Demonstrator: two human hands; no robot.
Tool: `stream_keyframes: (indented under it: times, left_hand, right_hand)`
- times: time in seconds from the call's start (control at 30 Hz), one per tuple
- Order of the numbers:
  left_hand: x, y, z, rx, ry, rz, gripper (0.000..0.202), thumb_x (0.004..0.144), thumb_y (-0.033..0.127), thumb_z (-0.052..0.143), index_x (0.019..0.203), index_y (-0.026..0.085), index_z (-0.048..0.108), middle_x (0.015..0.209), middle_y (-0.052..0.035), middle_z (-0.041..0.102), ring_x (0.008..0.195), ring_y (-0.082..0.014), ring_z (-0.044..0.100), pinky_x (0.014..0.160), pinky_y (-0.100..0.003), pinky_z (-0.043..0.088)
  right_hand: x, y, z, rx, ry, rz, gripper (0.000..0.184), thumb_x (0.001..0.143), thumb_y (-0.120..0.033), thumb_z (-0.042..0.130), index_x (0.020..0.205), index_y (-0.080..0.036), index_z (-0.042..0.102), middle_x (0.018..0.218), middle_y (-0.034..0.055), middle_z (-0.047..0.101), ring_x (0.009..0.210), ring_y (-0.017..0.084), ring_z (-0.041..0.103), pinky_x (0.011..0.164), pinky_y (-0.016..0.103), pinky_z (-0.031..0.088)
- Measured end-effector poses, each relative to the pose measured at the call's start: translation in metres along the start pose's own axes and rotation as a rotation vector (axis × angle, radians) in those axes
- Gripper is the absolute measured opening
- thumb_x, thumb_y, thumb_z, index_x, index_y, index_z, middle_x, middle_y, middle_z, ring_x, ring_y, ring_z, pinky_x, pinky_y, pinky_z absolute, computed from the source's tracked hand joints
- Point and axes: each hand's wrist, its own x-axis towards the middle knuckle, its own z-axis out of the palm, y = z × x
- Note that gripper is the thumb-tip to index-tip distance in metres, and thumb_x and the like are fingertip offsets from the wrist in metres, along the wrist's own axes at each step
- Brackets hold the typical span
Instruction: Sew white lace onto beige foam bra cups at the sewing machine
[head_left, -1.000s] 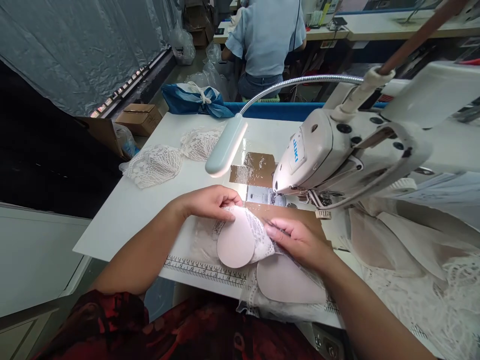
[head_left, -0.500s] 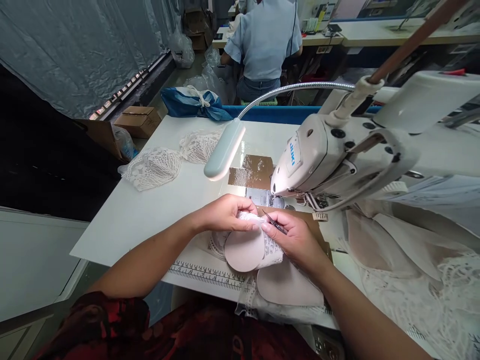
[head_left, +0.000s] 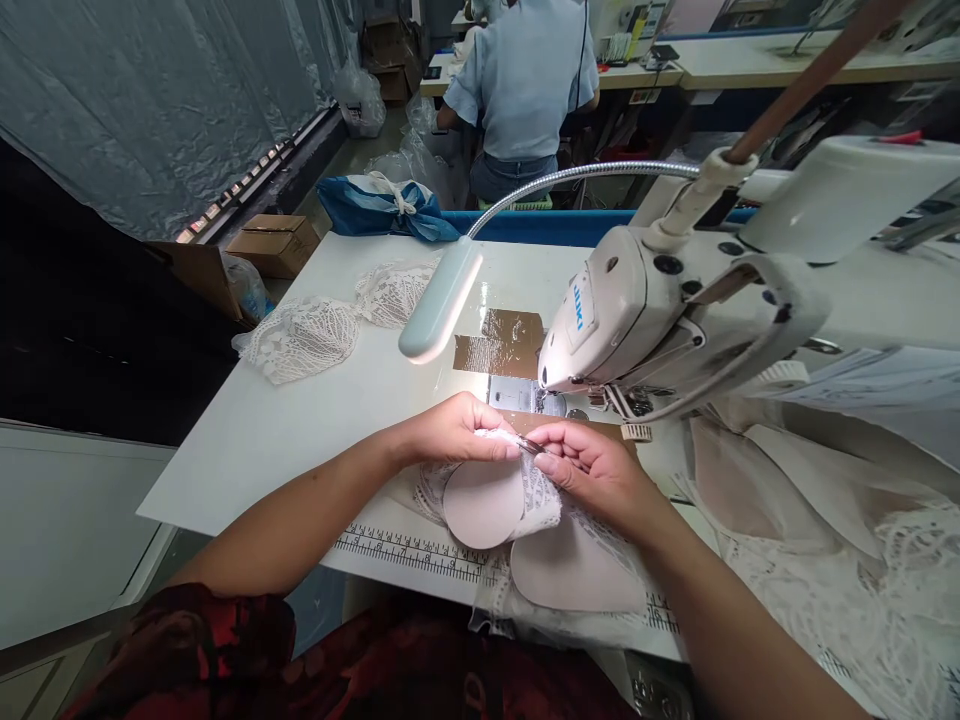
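Observation:
My left hand (head_left: 469, 425) pinches the upper edge of a white lace bra piece (head_left: 541, 495), thumb on top. A smooth pale pink cup (head_left: 486, 503) shows on the near side of the lace. In my right hand (head_left: 589, 462) is a small dark metal tool, seemingly thread snips (head_left: 531, 446), its tip against the lace edge beside my left fingertips. The rest of the tool is hidden by my fingers. A second pale cup (head_left: 574, 565) with lace lies below on the table edge, under my right wrist.
A JUKI sewing machine (head_left: 600, 310) stands just beyond my hands, with a lamp (head_left: 442, 300) on a bent neck. Lace cups (head_left: 300, 340) lie at the left, more lace pieces (head_left: 825, 560) at the right. A ruler strip (head_left: 405, 552) runs along the front edge. A person (head_left: 525, 85) sits ahead.
My right hand has brought the tool's tip down and left, from pointing up off the lace to the lace edge by my left fingers. The left hand has barely moved.

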Motion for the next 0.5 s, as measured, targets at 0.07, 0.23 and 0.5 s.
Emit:
stream_keyframes:
  times: [0.07,0.23,0.5]
  left_hand:
    - [0.0010,-0.0005,0.0009,0.007,-0.017,0.004,0.030,0.079,0.040,0.069,0.084,0.011,0.071,0.070,-0.0009,0.055,0.064,-0.0104,0.046,0.058,-0.023,0.036]
    - [0.0010,0.0019,0.0025,0.004,-0.050,-0.016,0.030,0.080,0.040,0.068,0.076,0.010,0.069,0.062,0.0020,0.046,0.058,-0.0086,0.037,0.053,-0.023,0.030]
    - [0.0028,-0.0012,0.0031,0.010,-0.026,-0.051,0.034,0.075,0.043,0.071,0.068,0.010,0.064,0.061,0.0026,0.042,0.058,-0.0080,0.036,0.051,-0.022,0.027]
  right_hand:
    - [0.0006,-0.0065,0.0038,-0.018,-0.004,-0.008,0.029,0.084,-0.044,0.059,0.100,-0.020,0.064,0.088,0.0053,0.066,0.076,0.017,0.061,0.068,0.030,0.049]
    - [0.0016,-0.0090,0.0101,-0.063,0.070,-0.049,0.023,0.085,-0.043,0.059,0.089,-0.020,0.065,0.085,0.0046,0.066,0.077,0.018,0.060,0.067,0.031,0.048]
    - [0.0026,-0.0077,0.0070,-0.049,0.016,-0.040,0.022,0.083,-0.040,0.060,0.091,-0.020,0.064,0.086,0.0047,0.066,0.078,0.019,0.061,0.067,0.031,0.048]
